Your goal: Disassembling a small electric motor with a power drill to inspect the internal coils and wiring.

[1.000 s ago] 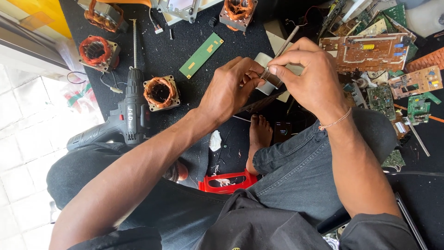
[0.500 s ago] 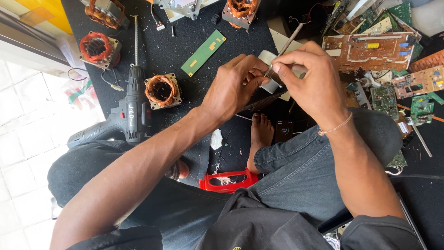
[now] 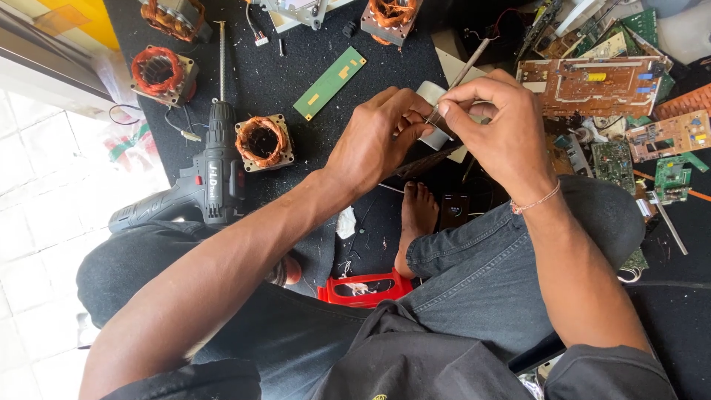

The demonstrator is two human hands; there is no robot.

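Note:
My left hand (image 3: 374, 137) and my right hand (image 3: 503, 130) meet above my crossed legs. The right hand pinches a thin metal rod-like tool (image 3: 463, 74) that slants up and to the right. The left hand's fingertips grip a small white part (image 3: 431, 95) at the tool's lower end; most of that part is hidden by the fingers. My bare foot (image 3: 418, 218) lies just below the hands on the black mat (image 3: 311, 59).
A black cordless drill (image 3: 211, 174) lies left of my arm. Copper-wound motor stators (image 3: 261, 141) (image 3: 157, 72) and a narrow green circuit strip (image 3: 329, 83) rest on the mat. Several circuit boards (image 3: 585, 85) pile up at right. A red plastic handle (image 3: 366, 287) sits by my knee.
Both hands have shifted slightly, the fingers working at the small part; the tool keeps its slant. Nothing was let go.

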